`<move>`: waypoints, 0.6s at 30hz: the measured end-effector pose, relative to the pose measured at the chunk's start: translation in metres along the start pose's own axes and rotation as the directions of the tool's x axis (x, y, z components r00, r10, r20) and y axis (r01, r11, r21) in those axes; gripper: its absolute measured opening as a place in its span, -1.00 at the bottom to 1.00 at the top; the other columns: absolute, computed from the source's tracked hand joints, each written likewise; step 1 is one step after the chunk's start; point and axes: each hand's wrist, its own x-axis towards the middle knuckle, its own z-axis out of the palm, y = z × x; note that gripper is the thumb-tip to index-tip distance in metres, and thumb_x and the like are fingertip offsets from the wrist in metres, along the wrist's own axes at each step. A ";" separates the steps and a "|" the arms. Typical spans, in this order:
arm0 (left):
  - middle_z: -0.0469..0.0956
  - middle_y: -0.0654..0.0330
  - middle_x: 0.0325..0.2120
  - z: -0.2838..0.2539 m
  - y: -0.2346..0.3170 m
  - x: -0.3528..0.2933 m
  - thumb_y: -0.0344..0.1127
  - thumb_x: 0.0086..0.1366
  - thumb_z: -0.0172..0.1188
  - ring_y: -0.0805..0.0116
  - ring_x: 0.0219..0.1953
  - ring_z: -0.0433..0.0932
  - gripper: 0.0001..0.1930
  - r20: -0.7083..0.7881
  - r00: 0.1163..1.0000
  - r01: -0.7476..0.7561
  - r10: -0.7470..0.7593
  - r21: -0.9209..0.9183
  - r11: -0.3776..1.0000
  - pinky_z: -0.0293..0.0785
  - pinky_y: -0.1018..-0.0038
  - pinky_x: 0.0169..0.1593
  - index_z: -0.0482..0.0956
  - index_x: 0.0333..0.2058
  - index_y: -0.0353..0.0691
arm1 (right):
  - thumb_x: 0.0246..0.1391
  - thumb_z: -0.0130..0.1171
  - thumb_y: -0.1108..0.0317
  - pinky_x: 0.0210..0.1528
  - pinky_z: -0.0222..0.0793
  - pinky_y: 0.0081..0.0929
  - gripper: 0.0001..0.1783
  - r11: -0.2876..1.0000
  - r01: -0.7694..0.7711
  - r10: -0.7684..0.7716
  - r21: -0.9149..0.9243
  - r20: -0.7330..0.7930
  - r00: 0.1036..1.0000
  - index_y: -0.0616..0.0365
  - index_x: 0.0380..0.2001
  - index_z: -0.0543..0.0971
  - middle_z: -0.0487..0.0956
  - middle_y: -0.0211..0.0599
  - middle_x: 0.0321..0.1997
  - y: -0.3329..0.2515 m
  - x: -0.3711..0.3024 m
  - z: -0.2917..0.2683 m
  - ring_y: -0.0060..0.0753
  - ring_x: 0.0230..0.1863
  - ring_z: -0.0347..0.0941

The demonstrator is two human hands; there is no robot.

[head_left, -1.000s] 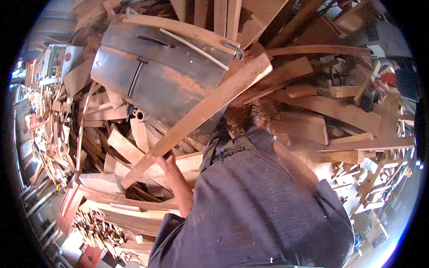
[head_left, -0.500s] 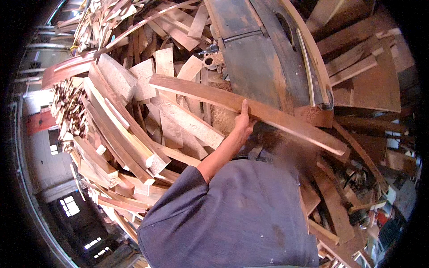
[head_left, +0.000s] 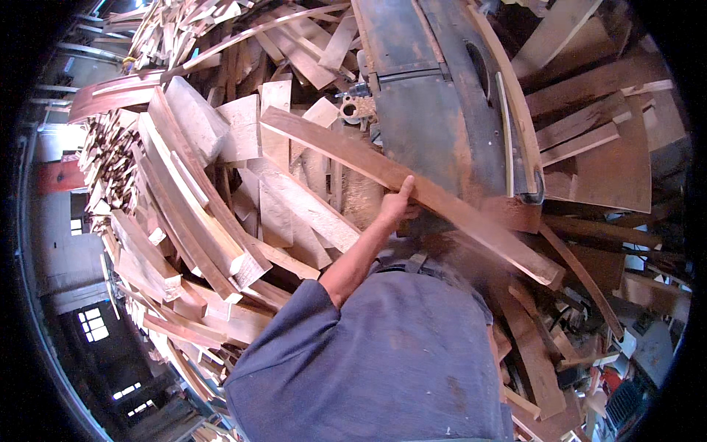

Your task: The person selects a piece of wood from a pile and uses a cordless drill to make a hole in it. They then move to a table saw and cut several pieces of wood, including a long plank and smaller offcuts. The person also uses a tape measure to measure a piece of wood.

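A long brown wooden plank (head_left: 339, 152) slants from the upper left down to the lower right in front of my body. My left hand (head_left: 399, 202) grips it near its middle, thumb pressed over the upper edge and the other fingers mostly hidden beneath. The plank passes close to the near end of a dark metal machine table (head_left: 423, 121); I cannot tell whether they touch. My right hand is out of sight.
Left of the plank lie piled boards (head_left: 213, 214) and a heap of thin offcuts (head_left: 114, 169). A pale wooden strip (head_left: 508, 110) runs along the table's right side. Sawdust (head_left: 361, 195) lies under the plank. More boards (head_left: 596, 162) lean at the right.
The plank tilts more steeply, its lower right end having dropped. My left hand has moved slightly down with it, still gripping. The whole view has shifted a little.
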 end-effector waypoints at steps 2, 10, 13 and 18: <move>0.64 -0.04 -0.33 -0.011 0.037 -0.033 0.39 0.26 0.18 0.16 -0.37 0.68 -0.23 -0.064 0.995 0.097 -0.079 0.368 0.925 0.65 0.20 -0.32 0.61 -0.19 -0.43 | 0.26 0.10 0.24 0.11 0.45 -0.28 -0.53 1.000 -0.006 0.006 -0.013 0.010 1.000 0.25 0.16 0.46 0.58 -0.03 0.08 0.000 -0.003 -0.008 -0.16 0.08 0.54; 0.66 0.02 -0.55 0.018 0.059 -0.069 0.13 0.32 0.12 0.19 -0.45 0.69 -0.44 0.334 0.935 -0.354 0.117 0.887 0.296 0.57 0.31 -0.34 0.69 -0.44 -0.37 | 0.27 0.15 0.19 0.11 0.47 -0.31 -0.47 0.979 -0.097 0.127 0.178 -0.168 0.977 0.26 0.21 0.44 0.58 -0.09 0.12 -0.020 -0.061 -0.029 -0.22 0.11 0.54; 0.68 0.13 -0.49 0.050 0.040 -0.091 0.09 0.35 0.14 0.27 -0.36 0.67 -0.49 0.509 0.860 -0.434 -0.021 0.754 0.493 0.56 0.34 -0.25 0.69 -0.38 -0.34 | 0.27 0.23 0.12 0.09 0.50 -0.32 -0.41 0.736 0.179 0.139 0.652 -0.405 0.903 0.27 0.23 0.43 0.57 -0.22 0.12 -0.036 -0.080 -0.056 -0.30 0.10 0.54; 0.63 0.25 -0.44 0.110 0.023 -0.133 -0.01 0.44 0.10 0.44 -0.42 0.57 -0.61 0.815 0.471 -0.315 -0.337 0.512 0.799 0.52 0.44 -0.29 0.64 -0.23 -0.27 | 0.31 0.23 0.13 0.06 0.56 -0.33 -0.39 0.639 0.345 0.020 0.687 -0.464 0.886 0.28 0.27 0.36 0.51 -0.20 0.18 -0.118 -0.030 -0.089 -0.29 0.11 0.55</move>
